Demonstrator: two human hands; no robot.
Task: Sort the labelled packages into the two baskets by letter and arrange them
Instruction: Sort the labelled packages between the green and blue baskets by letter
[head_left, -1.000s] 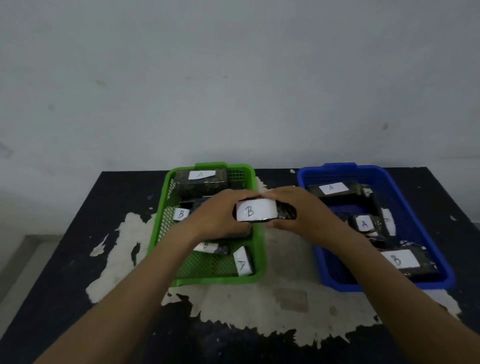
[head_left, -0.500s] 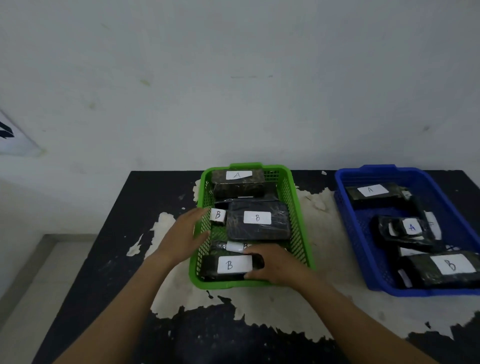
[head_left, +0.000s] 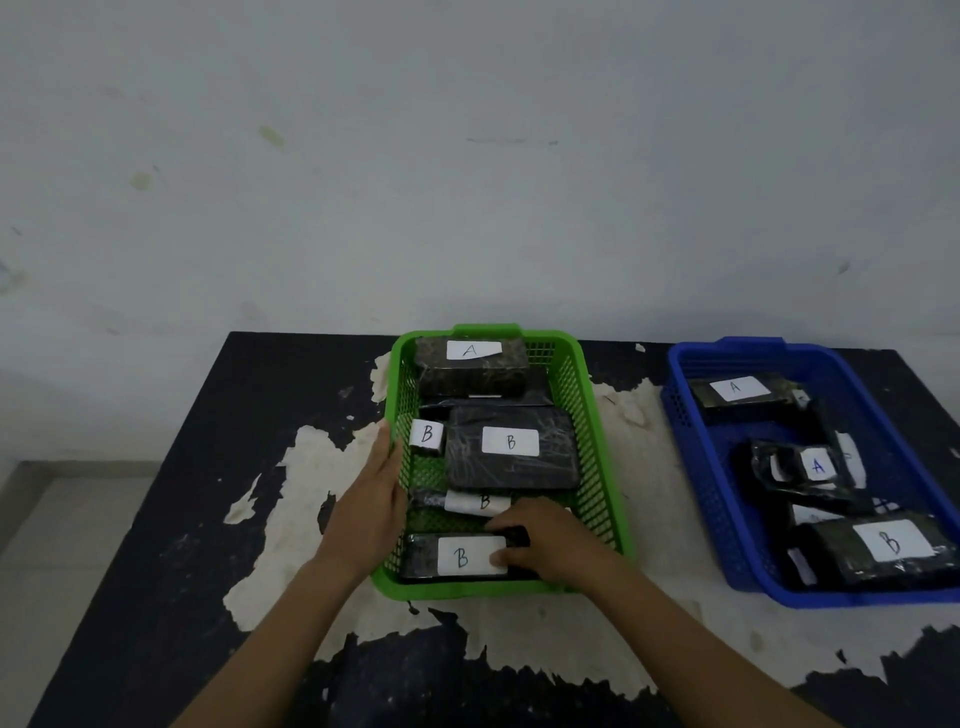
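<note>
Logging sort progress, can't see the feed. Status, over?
Left hand flat against green basket wall. Right hand grips near B package inside it. Strays: A package far end of green; big B package in blue basket.

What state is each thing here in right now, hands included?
Left hand, fingers straight, flat against the green basket's outer left wall.
Right hand, gripping the front B package.
Front B package, lying flat at the green basket's near end, label up.
Green basket, mixed: four B labels, plus a lone A package at the back.
Blue basket, mixed: two A labels, plus a lone B package at the near end.
</note>
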